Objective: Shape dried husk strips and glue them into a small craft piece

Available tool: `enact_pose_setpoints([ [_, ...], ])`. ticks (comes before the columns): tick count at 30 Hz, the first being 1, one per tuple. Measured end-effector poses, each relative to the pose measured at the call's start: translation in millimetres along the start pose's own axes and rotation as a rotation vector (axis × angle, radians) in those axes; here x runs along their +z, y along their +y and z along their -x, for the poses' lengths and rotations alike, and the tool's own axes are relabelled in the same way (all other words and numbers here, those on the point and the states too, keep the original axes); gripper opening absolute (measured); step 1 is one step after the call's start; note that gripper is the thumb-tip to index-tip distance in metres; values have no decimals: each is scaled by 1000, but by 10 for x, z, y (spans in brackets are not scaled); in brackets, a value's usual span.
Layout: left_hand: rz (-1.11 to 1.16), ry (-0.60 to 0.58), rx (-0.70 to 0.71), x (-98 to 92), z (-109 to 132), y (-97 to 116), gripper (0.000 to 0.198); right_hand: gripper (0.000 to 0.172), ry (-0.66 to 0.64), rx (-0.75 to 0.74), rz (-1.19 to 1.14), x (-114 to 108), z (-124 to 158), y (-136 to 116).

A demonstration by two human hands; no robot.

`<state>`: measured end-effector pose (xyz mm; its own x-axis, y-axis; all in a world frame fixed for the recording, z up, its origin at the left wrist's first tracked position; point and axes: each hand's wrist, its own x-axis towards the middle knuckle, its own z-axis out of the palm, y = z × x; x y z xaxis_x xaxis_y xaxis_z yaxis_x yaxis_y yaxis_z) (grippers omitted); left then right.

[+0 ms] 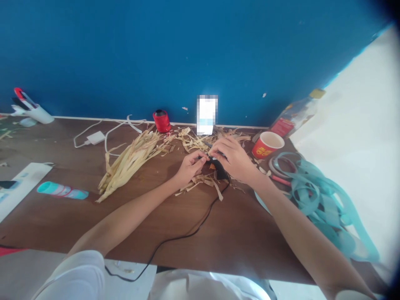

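My left hand [190,166] and my right hand [233,158] meet at the middle of the brown table [218,233], both with fingers curled in a pinch. Between them sits a small black object [218,168] with an orange bit; a black cable [187,235] runs from it toward me. What exactly each fingertip grips is too small to make out. Loose dried straw strips [200,181] lie under and around the hands. A larger bundle of straw strips [131,160] lies to the left of my left hand.
A red paper cup [267,145], a plastic bottle [296,112] and tangled teal ribbon [315,196] lie at right. A red spool [161,121], white charger [95,137], teal tube [62,190] and white pen cup [39,113] stand left, against the blue wall.
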<state>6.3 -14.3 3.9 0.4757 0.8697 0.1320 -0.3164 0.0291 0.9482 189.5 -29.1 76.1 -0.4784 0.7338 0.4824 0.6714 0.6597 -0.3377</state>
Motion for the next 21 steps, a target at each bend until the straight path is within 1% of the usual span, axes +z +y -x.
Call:
enact_pose_setpoints([
  [6,6,-17,-9,-8,-1,-6,24,16,-29,-27,47,-32,-4,-19],
  [15,-12,-27,-11,1,0,0,28,12,-87,-103,64,-115,1,-19],
  [21,-25,-43,-1,5,-4,6,27,10,-127,-90,80,-119,12,-30],
])
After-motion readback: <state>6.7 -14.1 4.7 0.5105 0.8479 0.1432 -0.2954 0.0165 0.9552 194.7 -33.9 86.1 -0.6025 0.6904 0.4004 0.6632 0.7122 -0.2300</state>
